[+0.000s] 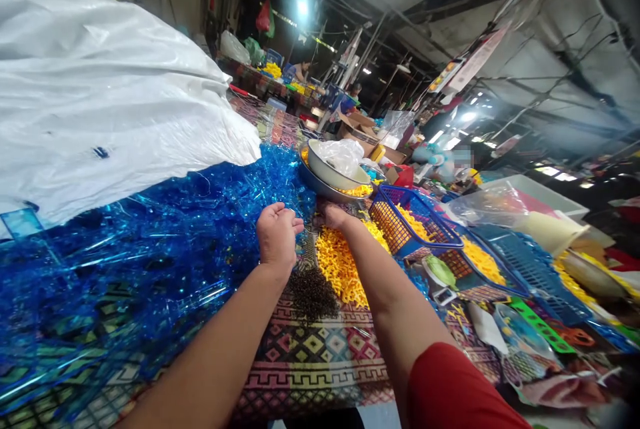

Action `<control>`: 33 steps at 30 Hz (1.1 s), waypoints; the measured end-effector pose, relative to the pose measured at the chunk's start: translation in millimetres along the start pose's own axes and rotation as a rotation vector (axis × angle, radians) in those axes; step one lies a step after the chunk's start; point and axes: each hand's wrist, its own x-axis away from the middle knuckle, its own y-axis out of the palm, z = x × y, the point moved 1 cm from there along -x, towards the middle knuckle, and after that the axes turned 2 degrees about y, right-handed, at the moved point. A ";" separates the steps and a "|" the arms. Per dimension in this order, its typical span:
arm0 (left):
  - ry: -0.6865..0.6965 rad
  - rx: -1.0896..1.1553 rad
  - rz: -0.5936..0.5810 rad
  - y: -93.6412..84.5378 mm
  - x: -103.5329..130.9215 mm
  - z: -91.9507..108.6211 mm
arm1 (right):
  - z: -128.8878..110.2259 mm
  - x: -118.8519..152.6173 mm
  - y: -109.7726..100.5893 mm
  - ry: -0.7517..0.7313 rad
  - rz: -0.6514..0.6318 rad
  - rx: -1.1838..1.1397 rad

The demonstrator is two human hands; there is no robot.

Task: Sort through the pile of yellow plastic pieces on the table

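My left hand [277, 232] is over the edge of a wide heap of clear blue plastic pieces [200, 242], its fingers curled together. Whatever they may hold is too small to make out. Beyond a pile of small yellow plastic parts [343, 262], my right hand [332, 215] reaches low near the bowls, its fingers turned away and hidden. Between my forearms lies a small pile of dark, tiny pieces [313, 292], touching the yellow parts. All of these rest on a patterned cloth [315, 342].
A big white sack [125, 95] leans over the blue heap at left. Stacked bowls [320, 169] with a clear bag stand ahead. Blue baskets [415, 222] of yellow parts line the right, near a green strip [543, 325]. Other people [303, 71] sit farther back.
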 end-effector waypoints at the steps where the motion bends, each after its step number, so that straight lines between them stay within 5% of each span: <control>1: -0.008 -0.010 -0.004 0.0 0.3 -1.3 | -0.5 1.5 -1.1 -0.001 -0.003 0.034; 13: -0.074 -0.054 -0.082 1.1 5.6 -9.0 | 12.2 60.9 -41.4 0.118 0.084 0.096; 26: -0.215 -0.124 -0.165 -1.2 8.5 -20.9 | 28.1 125.6 -37.9 0.278 0.449 -0.486; 30: -0.273 -0.100 -0.215 0.2 14.8 -27.3 | 8.0 133.1 -46.1 0.346 0.443 -0.816; 33: -0.379 -0.027 -0.260 1.7 19.0 -30.2 | -23.9 128.1 -56.5 0.251 0.341 -0.966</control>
